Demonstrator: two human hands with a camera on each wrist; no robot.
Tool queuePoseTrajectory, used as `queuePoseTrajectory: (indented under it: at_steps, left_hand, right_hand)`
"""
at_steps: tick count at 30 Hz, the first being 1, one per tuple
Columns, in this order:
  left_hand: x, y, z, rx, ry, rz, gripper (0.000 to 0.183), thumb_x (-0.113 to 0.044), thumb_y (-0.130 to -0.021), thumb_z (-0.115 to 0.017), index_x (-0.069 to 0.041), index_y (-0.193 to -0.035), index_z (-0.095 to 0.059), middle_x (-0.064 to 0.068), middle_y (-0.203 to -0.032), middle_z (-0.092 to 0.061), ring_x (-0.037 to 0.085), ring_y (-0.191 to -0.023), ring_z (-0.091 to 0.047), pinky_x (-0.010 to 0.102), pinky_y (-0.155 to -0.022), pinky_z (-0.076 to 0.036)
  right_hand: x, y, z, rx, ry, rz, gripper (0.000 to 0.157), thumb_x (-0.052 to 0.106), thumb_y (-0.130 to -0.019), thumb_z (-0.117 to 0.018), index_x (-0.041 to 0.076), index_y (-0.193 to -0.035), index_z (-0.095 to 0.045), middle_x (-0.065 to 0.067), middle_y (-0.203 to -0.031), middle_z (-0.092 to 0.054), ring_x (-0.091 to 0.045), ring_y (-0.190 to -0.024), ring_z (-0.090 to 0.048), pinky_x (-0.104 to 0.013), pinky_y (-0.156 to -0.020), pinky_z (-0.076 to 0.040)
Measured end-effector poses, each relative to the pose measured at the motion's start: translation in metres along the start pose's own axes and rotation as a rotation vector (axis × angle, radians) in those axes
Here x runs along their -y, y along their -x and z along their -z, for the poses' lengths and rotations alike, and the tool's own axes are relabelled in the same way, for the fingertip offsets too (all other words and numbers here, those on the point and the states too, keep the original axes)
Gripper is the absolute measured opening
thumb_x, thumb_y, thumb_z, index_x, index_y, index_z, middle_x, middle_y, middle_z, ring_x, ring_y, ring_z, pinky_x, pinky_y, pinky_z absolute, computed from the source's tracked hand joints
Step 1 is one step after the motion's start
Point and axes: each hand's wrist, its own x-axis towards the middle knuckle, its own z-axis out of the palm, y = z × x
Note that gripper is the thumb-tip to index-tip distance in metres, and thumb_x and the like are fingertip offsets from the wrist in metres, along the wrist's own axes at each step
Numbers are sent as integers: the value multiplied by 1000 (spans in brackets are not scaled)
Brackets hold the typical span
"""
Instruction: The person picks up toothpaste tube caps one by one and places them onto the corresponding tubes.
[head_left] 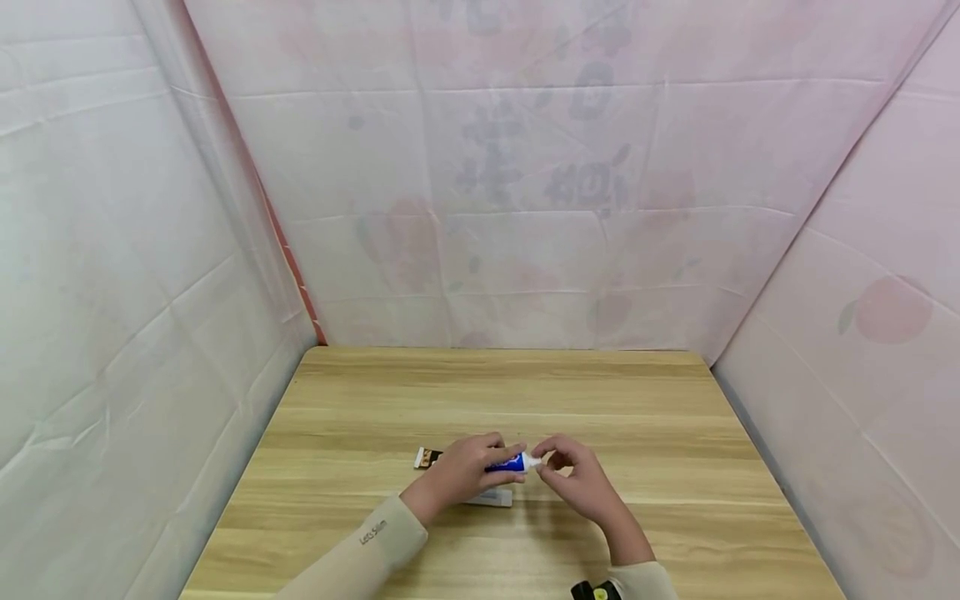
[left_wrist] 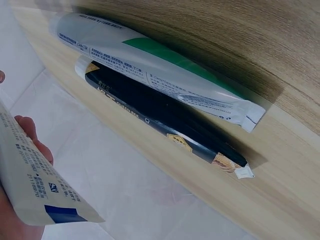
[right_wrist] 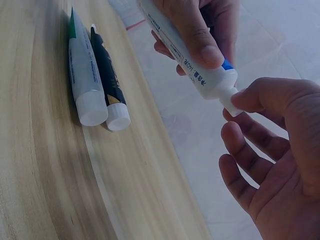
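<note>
My left hand (head_left: 468,467) grips a blue and white toothpaste tube (head_left: 513,463) above the table, its capped end toward the right. With thumb and fingertips, my right hand (head_left: 581,479) pinches the small white cap (right_wrist: 230,101) on that tube. The right wrist view shows the other fingers of this hand loosely bent below the cap. Part of the held tube is hidden behind the left fingers in the head view; its flat tail with a blue corner shows in the left wrist view.
Two more toothpaste tubes lie side by side on the wooden table (head_left: 360,417): a white and green one (left_wrist: 150,65) and a black one (left_wrist: 155,110), both with white caps. In the head view the left arm partly covers them. Pale printed sheets (head_left: 525,267) enclose the table.
</note>
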Motion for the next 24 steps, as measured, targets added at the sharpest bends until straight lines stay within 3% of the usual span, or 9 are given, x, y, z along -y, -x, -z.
queuePoseTrajectory:
  at_steps: [4, 11, 15, 20, 24]
  left_hand:
    - [-1, 0, 0, 1, -2, -3, 52, -47, -95, -59, -27, -142, -51, -8, -98, -61, -4, -69, -46, 6, -61, -38]
    - [-3, 0, 1, 2, -16, -18, 52, -47, -96, -58, -27, -142, -50, -7, -98, -62, -3, -69, -45, 6, -60, -38]
    - [-4, -1, 2, 2, -19, -31, 51, -47, -95, -59, -25, -141, -52, -7, -96, -62, -4, -68, -45, 5, -59, -37]
    - [-5, -1, 0, -2, -13, -37, 52, -47, -95, -60, -21, -139, -55, -8, -95, -62, -5, -67, -45, 5, -58, -36]
    - [-5, -1, 0, 3, -13, -28, 52, -48, -95, -59, -21, -139, -57, -8, -95, -61, -5, -68, -45, 5, -58, -37]
  right_hand:
    - [1, 0, 1, 18, -20, -52, 9, 28, -95, -66, 25, -103, -69, -2, -101, -68, -22, -81, -63, -30, -69, -52]
    - [0, -2, 2, 33, -13, -102, 18, 38, -99, -58, 24, -98, -70, -7, -90, -69, -16, -78, -65, -28, -69, -53]
    - [0, -2, 1, 32, -21, -138, 21, 37, -99, -58, 21, -94, -71, -12, -86, -66, -16, -72, -62, -27, -66, -52]
    - [12, 0, 3, 18, -2, -162, 18, 28, -100, -59, 16, -95, -72, -7, -83, -64, -10, -61, -52, -26, -58, -47]
    - [29, 2, 8, 25, -8, -145, 15, 21, -99, -61, 12, -104, -71, -6, -96, -66, -17, -69, -59, -27, -60, -48]
